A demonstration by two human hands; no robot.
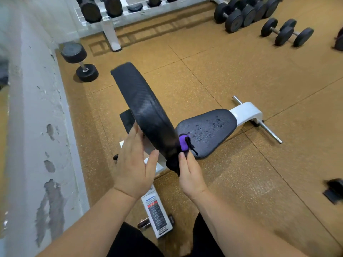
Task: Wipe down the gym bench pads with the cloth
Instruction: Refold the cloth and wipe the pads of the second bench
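Note:
A black inclined back pad point(141, 106) rises from the white bench frame point(245, 112), its near end between my hands. The black seat pad point(207, 130) lies to its right with wet droplets on it. My right hand point(191, 173) pinches a dark cloth point(173, 164) with a purple part point(183, 142) against the lower end of the back pad. My left hand point(133, 164) has its fingers straight, pressed to the left edge of the back pad.
A peeling white wall ledge point(37, 127) runs along the left. One dumbbell point(79, 62) stands near it. A white dumbbell rack point(111, 19) and several loose dumbbells point(285, 32) sit at the back. The orange rubber floor point(241, 71) spreads right.

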